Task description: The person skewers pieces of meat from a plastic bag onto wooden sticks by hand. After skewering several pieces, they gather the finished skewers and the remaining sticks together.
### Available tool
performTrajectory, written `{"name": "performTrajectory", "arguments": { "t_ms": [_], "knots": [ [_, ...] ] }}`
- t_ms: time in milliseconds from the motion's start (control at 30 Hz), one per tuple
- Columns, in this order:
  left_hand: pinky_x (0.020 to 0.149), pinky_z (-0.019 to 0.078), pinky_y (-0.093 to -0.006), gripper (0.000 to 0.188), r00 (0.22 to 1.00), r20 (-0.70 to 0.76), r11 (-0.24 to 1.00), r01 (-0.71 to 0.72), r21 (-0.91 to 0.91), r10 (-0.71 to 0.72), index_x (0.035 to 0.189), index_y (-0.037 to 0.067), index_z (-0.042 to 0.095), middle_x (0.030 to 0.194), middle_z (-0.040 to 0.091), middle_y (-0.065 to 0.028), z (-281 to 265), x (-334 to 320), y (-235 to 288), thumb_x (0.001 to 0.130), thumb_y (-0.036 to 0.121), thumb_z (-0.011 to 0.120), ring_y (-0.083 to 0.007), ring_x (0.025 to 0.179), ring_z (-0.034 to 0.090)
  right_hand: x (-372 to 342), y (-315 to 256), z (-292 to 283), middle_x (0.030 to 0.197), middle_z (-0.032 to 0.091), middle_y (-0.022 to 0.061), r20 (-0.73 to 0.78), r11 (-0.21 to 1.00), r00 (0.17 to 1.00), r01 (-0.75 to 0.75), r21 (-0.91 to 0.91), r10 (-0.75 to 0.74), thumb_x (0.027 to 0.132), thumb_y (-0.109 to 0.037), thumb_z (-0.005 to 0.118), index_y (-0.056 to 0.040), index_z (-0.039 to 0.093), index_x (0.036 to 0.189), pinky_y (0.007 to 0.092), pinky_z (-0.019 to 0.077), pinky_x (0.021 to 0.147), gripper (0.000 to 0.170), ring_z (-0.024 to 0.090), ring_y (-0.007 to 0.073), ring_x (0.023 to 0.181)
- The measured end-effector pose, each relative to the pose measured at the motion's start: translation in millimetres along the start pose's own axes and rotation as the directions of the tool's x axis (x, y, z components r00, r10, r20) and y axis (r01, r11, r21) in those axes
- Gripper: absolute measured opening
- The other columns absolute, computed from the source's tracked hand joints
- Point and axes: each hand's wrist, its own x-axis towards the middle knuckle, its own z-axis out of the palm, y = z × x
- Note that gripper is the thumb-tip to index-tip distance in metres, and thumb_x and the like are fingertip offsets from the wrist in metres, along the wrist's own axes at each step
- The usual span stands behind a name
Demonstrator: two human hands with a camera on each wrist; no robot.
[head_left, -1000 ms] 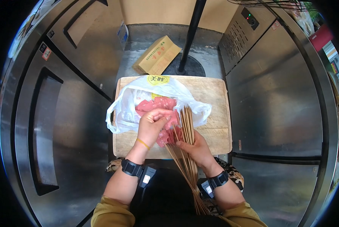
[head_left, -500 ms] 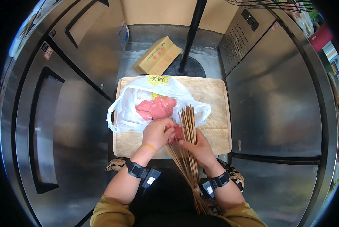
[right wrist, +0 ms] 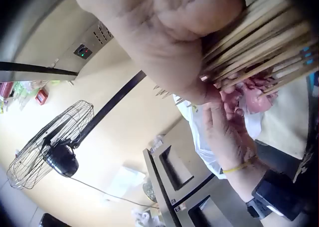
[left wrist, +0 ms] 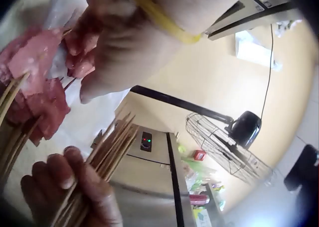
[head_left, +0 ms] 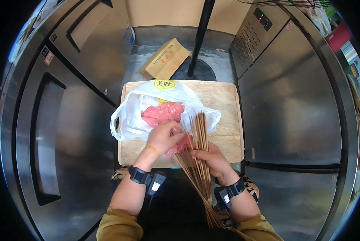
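Note:
My right hand (head_left: 214, 160) grips a thick bundle of bamboo skewers (head_left: 201, 136), their points facing away and long ends fanning toward my body. Slices of raw pink meat (left wrist: 35, 62) are threaded on some skewers at the bundle's left side. Beside those points my left hand (head_left: 160, 138) has its fingers curled, thumb toward index finger, pinching a small glossy bit of meat (left wrist: 82, 62) that its fingers largely cover. Beyond it, a pile of sliced raw meat (head_left: 164, 113) lies in an open white plastic bag (head_left: 128, 124).
The bag lies on a wooden cutting board (head_left: 224, 148). Steel refrigerator cabinets (head_left: 288, 104) flank both sides. A cardboard box (head_left: 166, 60) and a black pole (head_left: 198, 44) on a round base stand beyond the board. The wrist views show a wire-caged fan (right wrist: 50, 147).
My left hand moved with a meat slice from above the pile down to the skewer points, then drew slightly back left. My right hand kept its grip on the skewers, nearly still.

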Motion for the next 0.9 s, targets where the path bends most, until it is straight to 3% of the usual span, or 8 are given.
{"name": "performTrajectory", "arguments": {
  "t_ms": [33,133,167,267,367,567,667,900],
  "knots": [
    [0.069,0.0478,-0.0388,0.018,0.999,-0.035,0.998,0.017,-0.053,-0.019,0.088,0.009,0.063,0.086,0.061,-0.0110,-3.7,1.6,-0.5,0.071,0.013,0.068,-0.0289,0.079,0.060,2.7,3.3,-0.5,0.088,0.058,0.0012,-0.004,1.000,1.000,0.007,0.001,-0.007,0.080,-0.001,0.061,-0.0020,0.054,0.107,0.0213,0.0458,0.067,0.027,0.054,0.0080,0.075],
    [0.075,0.0478,-0.0384,0.026,0.944,-0.327,0.984,0.009,0.178,0.051,0.093,0.007,0.062,0.095,0.060,-0.0132,-14.6,6.4,-4.2,0.069,0.011,0.070,-0.0300,0.085,0.059,2.5,3.9,1.1,0.089,0.058,0.0013,-0.020,1.000,1.000,0.011,0.004,-0.011,0.081,-0.001,0.061,-0.0014,0.053,0.110,0.0216,0.0461,0.068,0.029,0.054,0.0082,0.076],
    [0.081,0.0465,-0.0384,0.030,0.923,-0.369,0.971,-0.016,0.238,0.106,0.096,0.006,0.060,0.104,0.057,-0.0141,-13.3,9.5,-16.4,0.068,0.008,0.070,-0.0321,0.094,0.056,2.9,3.7,3.2,0.089,0.058,0.0014,-0.024,1.000,1.000,0.011,0.007,-0.011,0.081,-0.001,0.061,-0.0012,0.053,0.111,0.0217,0.0462,0.068,0.030,0.054,0.0083,0.076],
    [0.085,0.0451,-0.0393,0.033,0.906,-0.379,0.922,-0.031,0.386,0.189,0.099,0.006,0.060,0.107,0.056,-0.0145,-8.2,10.4,-23.4,0.068,0.005,0.069,-0.0342,0.101,0.053,4.6,5.3,5.1,0.088,0.058,-0.0002,-0.028,1.000,0.999,0.031,0.006,-0.030,0.081,-0.001,0.062,-0.0036,0.055,0.106,0.0219,0.0472,0.069,0.026,0.055,0.0075,0.076],
    [0.084,0.0457,-0.0398,0.036,0.907,-0.394,0.926,0.012,0.377,0.149,0.102,0.006,0.058,0.107,0.056,-0.0144,-4.6,13.9,-25.8,0.067,0.001,0.067,-0.0343,0.100,0.053,3.2,3.0,7.3,0.091,0.059,0.0002,-0.020,1.000,0.999,0.030,-0.003,-0.030,0.082,-0.001,0.062,-0.0030,0.054,0.109,0.0219,0.0474,0.071,0.029,0.056,0.0078,0.078],
    [0.080,0.0470,-0.0403,0.032,0.856,-0.453,0.901,-0.036,0.432,0.251,0.097,0.006,0.058,0.099,0.056,-0.0126,-1.2,15.3,-27.6,0.066,0.000,0.065,-0.0330,0.096,0.055,3.6,5.5,4.4,0.098,0.060,0.0040,-0.043,1.000,0.999,0.025,-0.007,-0.025,0.082,-0.001,0.061,-0.0003,0.051,0.116,0.0229,0.0479,0.075,0.036,0.057,0.0098,0.084],
    [0.083,0.0470,-0.0394,0.030,0.902,-0.404,0.920,0.021,0.393,0.152,0.093,0.008,0.059,0.105,0.058,-0.0119,-4.5,10.4,-14.0,0.065,-0.001,0.064,-0.0336,0.100,0.055,5.2,7.6,3.5,0.101,0.061,0.0051,-0.017,0.999,0.999,0.052,-0.010,-0.052,0.082,0.000,0.061,0.0001,0.050,0.119,0.0238,0.0478,0.079,0.038,0.058,0.0106,0.089],
    [0.080,0.0477,-0.0409,0.024,0.871,-0.447,0.909,0.002,0.416,0.202,0.088,0.008,0.058,0.103,0.059,-0.0132,-0.5,11.0,-17.5,0.066,-0.001,0.063,-0.0340,0.097,0.056,7.3,10.2,3.7,0.104,0.060,0.0055,-0.026,0.997,0.997,0.070,-0.045,-0.071,0.081,0.001,0.061,0.0002,0.049,0.120,0.0246,0.0475,0.081,0.041,0.058,0.0116,0.091]
  ]
}}
